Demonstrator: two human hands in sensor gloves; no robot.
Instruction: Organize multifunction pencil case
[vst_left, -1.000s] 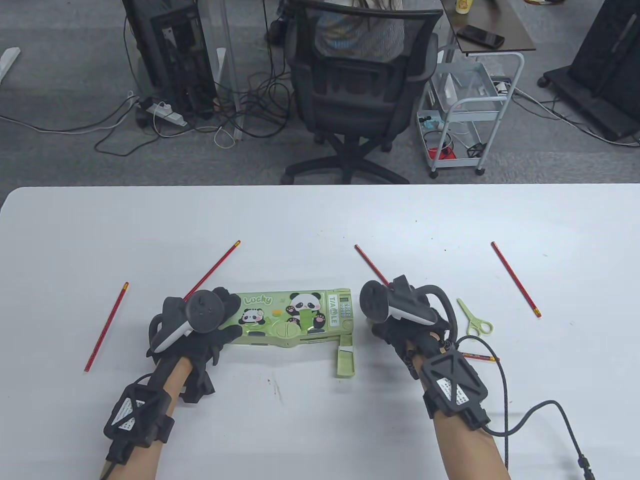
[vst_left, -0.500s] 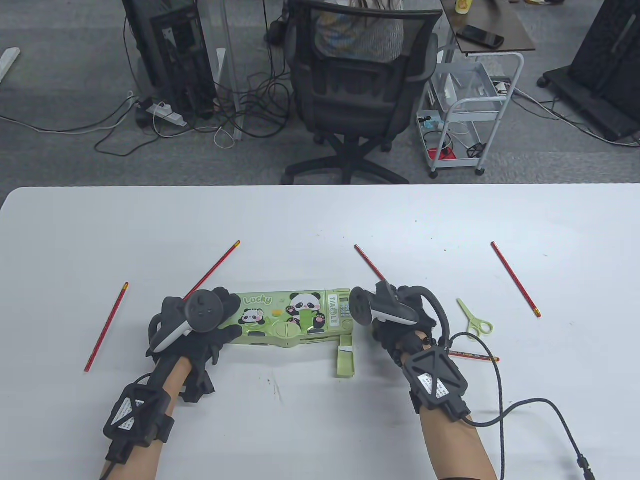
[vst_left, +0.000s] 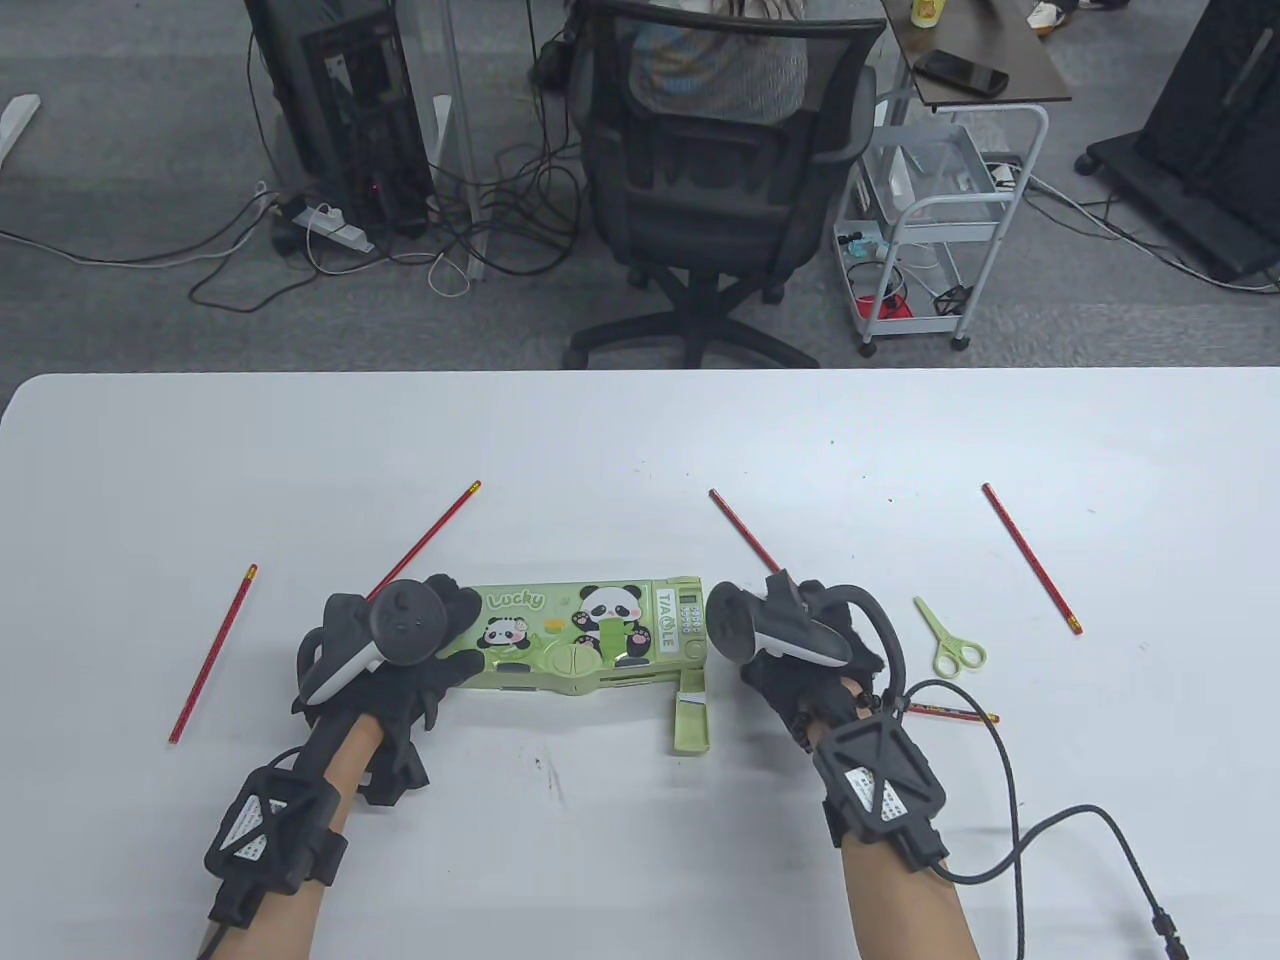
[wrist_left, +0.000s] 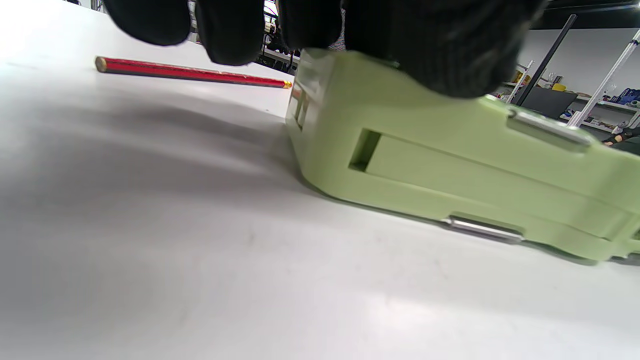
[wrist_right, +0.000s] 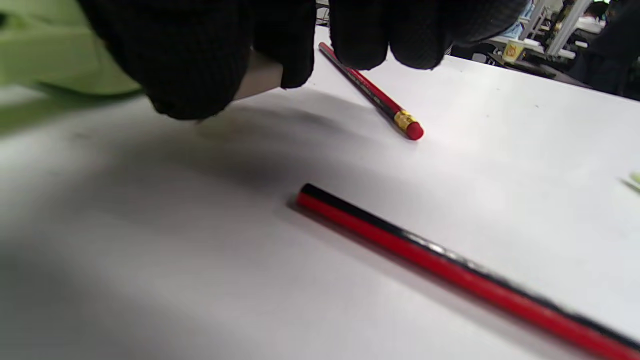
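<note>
The green panda pencil case (vst_left: 590, 635) lies flat at the table's middle front, and a small drawer (vst_left: 690, 715) sticks out of its near right side. My left hand (vst_left: 455, 640) rests on the case's left end, and its fingers (wrist_left: 230, 30) lie over the top of the case (wrist_left: 450, 170). My right hand (vst_left: 800, 670) hangs low at the case's right end, its curled fingers (wrist_right: 360, 35) just above the table. A pale grey patch shows between thumb and finger; I cannot tell whether it is held. The case's edge (wrist_right: 45, 55) is beside the thumb.
Red pencils lie at the far left (vst_left: 212, 655), behind my left hand (vst_left: 425, 540), behind my right hand (vst_left: 740, 530), at the far right (vst_left: 1032, 557) and beside my right wrist (vst_left: 950, 712). Small green scissors (vst_left: 948, 637) lie right of my right hand.
My right hand moved left up to the case's right end, then eased back slightly. My left hand and the case have not moved.
</note>
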